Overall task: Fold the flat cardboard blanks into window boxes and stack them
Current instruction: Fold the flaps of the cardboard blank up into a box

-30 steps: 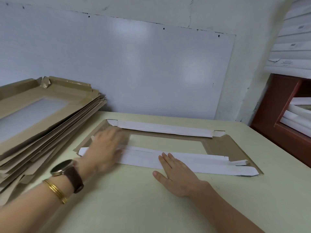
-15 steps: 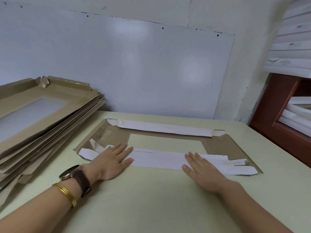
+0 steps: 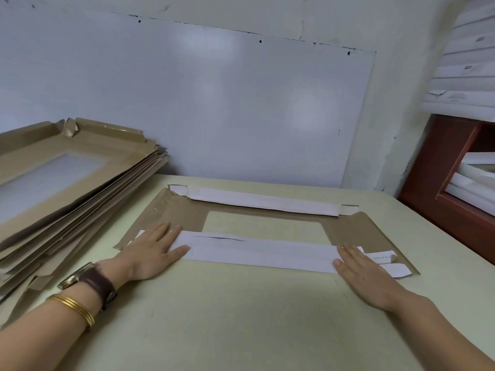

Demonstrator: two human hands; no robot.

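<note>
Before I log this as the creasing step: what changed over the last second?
The right hand slid rightward along the near flap, from its middle to its right end. The left hand settled flat on the flap's left end. Both press with straight fingers; nothing was gripped or released. The blank, its far flap and the stack at left stayed put.
</note>
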